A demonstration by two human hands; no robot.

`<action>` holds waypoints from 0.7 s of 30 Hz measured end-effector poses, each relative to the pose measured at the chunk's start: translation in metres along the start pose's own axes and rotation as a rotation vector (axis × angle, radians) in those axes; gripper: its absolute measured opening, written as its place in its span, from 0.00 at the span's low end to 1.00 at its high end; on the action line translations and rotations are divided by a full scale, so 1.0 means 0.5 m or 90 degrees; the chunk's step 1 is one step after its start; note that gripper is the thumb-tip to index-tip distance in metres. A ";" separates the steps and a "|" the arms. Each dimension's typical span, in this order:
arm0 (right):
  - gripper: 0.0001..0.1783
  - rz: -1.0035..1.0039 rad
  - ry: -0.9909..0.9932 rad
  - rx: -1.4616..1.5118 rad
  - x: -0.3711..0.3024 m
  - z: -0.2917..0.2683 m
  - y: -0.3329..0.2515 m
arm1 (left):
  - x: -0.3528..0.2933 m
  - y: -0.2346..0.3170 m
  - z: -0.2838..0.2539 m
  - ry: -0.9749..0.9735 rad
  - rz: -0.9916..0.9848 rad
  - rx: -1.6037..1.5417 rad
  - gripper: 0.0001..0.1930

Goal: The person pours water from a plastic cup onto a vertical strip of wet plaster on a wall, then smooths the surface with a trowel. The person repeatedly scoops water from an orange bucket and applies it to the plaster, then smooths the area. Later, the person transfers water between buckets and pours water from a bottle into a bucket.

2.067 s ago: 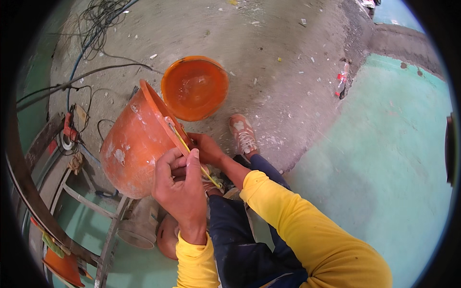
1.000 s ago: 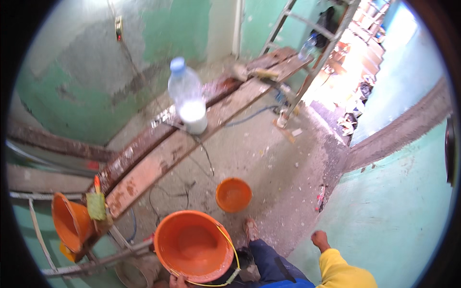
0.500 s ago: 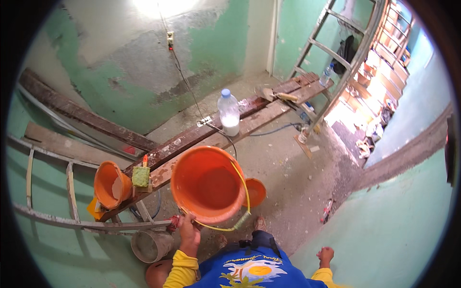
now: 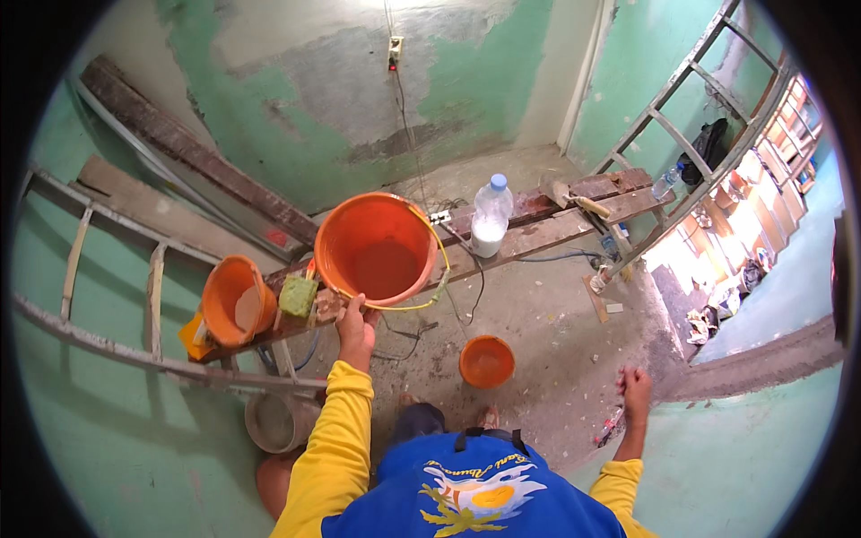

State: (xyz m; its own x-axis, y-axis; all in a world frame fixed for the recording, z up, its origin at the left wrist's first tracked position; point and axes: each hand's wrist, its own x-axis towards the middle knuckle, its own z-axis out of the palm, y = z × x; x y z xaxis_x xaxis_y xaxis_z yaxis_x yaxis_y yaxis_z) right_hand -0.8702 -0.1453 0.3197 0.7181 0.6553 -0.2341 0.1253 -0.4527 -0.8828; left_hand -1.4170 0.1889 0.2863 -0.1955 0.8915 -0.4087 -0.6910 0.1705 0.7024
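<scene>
My left hand (image 4: pixel 357 332) grips the near rim of a large orange bucket (image 4: pixel 381 260), its fingers closed over the edge. The bucket has a yellow handle and is tilted so that its inside shows, over the wooden plank bench. Whether its base touches the planks is hidden. Away to the right, my right hand (image 4: pixel 635 387) hangs in the air, fingers curled, with nothing seen in it. Left of the bucket are a green sponge-like block (image 4: pixel 298 296) and a smaller orange bucket (image 4: pixel 239 300) with light material inside. A clear bottle (image 4: pixel 491 220) with white contents and blue cap stands to the right.
A small orange bowl (image 4: pixel 487 361) sits on the floor. A grey bucket (image 4: pixel 276 421) stands by the left ladder (image 4: pixel 157 300). Another ladder (image 4: pixel 691 148) leans at right. A trowel (image 4: pixel 558 192) and a small bottle (image 4: pixel 665 182) lie toward the bench's far end. A cable (image 4: pixel 404 108) hangs from the wall.
My left hand has carried the large bucket forward, away from my body, to above the bench. My right hand has risen a little. The view has shifted, and the floor bowl is now fully visible.
</scene>
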 end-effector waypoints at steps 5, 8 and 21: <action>0.14 -0.101 -0.136 0.402 0.011 0.053 -0.239 | -0.012 0.044 0.003 -0.038 -0.044 0.102 0.11; 0.15 0.042 -0.002 0.389 0.110 0.102 -0.161 | -0.039 0.048 0.037 -0.066 -0.084 0.164 0.10; 0.73 -0.470 -0.036 -0.004 0.260 0.698 -0.313 | -0.062 0.095 0.011 -0.078 -0.146 0.316 0.10</action>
State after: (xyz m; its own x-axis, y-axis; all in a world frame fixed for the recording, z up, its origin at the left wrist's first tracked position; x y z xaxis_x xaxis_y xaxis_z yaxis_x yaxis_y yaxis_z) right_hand -1.0353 0.2219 0.2854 0.4083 0.8209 0.3993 0.5662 0.1154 -0.8162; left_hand -1.4401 0.1714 0.3356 0.0247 0.8453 -0.5337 -0.2897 0.5170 0.8055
